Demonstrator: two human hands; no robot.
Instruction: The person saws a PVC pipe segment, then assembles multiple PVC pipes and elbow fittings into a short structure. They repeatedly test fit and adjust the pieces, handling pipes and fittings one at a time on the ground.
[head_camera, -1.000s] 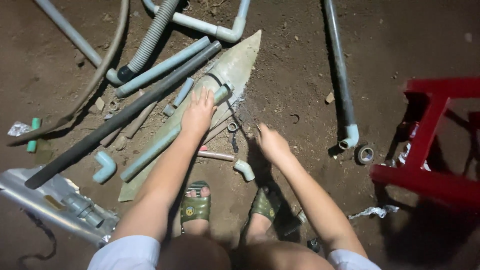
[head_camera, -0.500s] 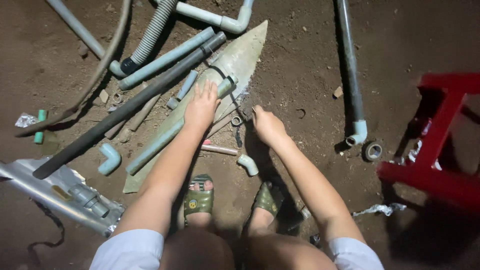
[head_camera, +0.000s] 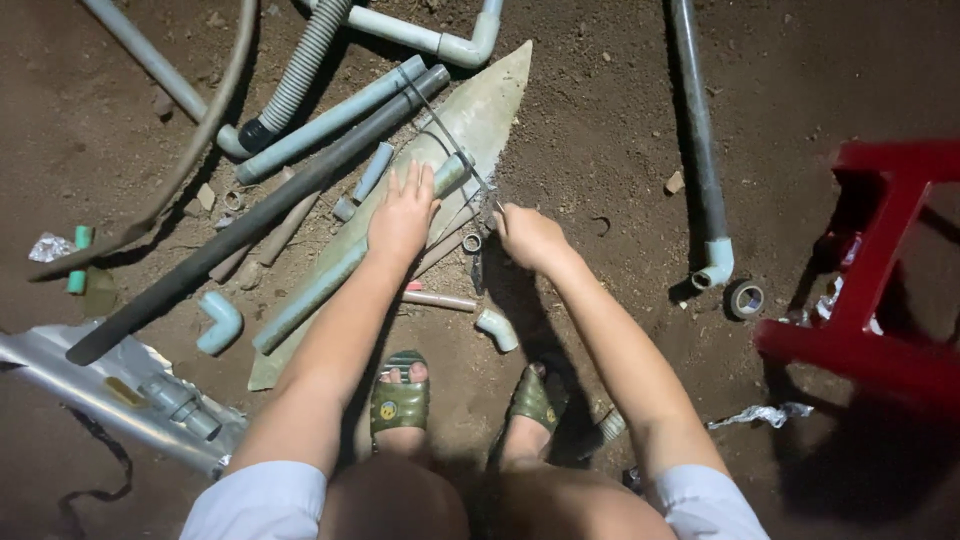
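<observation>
My left hand (head_camera: 402, 215) presses down on a pale green pipe (head_camera: 312, 293) that lies along a pointed, dusty board (head_camera: 487, 105) on the dirt. My right hand (head_camera: 530, 237) is closed on the handle end of a thin saw blade (head_camera: 450, 140), which crosses the pipe just beyond my left fingertips. A short green piece of the pipe (head_camera: 451, 173) shows past the blade. Both my feet in green sandals (head_camera: 398, 400) are planted just behind the board.
A long dark pipe (head_camera: 250, 215), a light blue pipe (head_camera: 330, 120) and a corrugated hose (head_camera: 300, 65) lie at the left. Pipe elbows (head_camera: 220, 318) and short offcuts are scattered about. A grey pipe (head_camera: 697, 130) runs down the right, a tape roll (head_camera: 746, 298) beside it. A red stool (head_camera: 880, 270) stands at the right.
My right hand has moved forward and up toward the pipe with the saw. My left hand stays pressed on the pipe.
</observation>
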